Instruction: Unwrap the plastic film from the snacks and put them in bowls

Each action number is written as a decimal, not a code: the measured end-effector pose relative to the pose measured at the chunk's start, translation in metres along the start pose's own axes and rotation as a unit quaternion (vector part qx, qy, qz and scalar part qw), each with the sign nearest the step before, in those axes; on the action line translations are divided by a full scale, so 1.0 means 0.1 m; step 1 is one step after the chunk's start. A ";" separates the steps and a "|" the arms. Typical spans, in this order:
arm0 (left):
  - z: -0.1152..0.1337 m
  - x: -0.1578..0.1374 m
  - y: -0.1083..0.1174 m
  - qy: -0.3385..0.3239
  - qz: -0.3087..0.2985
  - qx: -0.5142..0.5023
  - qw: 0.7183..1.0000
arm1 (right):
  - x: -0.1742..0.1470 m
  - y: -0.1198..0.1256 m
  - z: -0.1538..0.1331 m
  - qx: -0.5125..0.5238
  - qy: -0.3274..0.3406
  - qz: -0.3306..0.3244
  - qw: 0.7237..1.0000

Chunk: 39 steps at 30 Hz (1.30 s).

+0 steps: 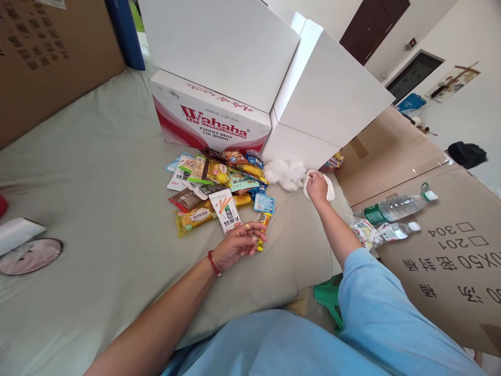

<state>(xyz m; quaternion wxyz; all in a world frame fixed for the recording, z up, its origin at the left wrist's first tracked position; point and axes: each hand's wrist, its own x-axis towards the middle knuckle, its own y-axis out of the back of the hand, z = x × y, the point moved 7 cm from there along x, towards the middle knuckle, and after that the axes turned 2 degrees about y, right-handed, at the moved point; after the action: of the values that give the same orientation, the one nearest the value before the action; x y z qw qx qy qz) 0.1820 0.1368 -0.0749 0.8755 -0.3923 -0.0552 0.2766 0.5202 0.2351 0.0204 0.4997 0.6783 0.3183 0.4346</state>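
Well, the right hand [318, 189] is on the white round thing [331, 191], which lies on the cloth [113, 162] just beside the puffy clear plastic [287, 173]. Its fingers are bent in close together, but one cannot tell if they pinch the white thing or only rest on it. The left hand [240, 241] is loose and half curled, with no clear hold on anything. It is over the low end of the thin yellow packet [264, 224], just beside the white snack pack [226, 210]. To do this well, the right hand should take just the edge, softly, so the white thing does not bend. It should go up first, so it does not drag the plastic along. The left hand should keep light, since a hard push could squash a snack or make the snack pile [211, 180] slide.
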 end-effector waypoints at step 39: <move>0.06 0.01 0.16 -0.096 0.196 0.179 0.959 | -2.36 -0.16 -1.29 0.589 0.054 -0.205 0.780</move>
<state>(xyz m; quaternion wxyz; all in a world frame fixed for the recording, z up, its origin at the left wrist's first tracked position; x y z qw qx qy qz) 0.1744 0.1498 -0.0822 0.8505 -0.2045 -0.0104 0.4844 0.3042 0.0875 -0.0430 0.0628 0.7348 0.6699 0.0857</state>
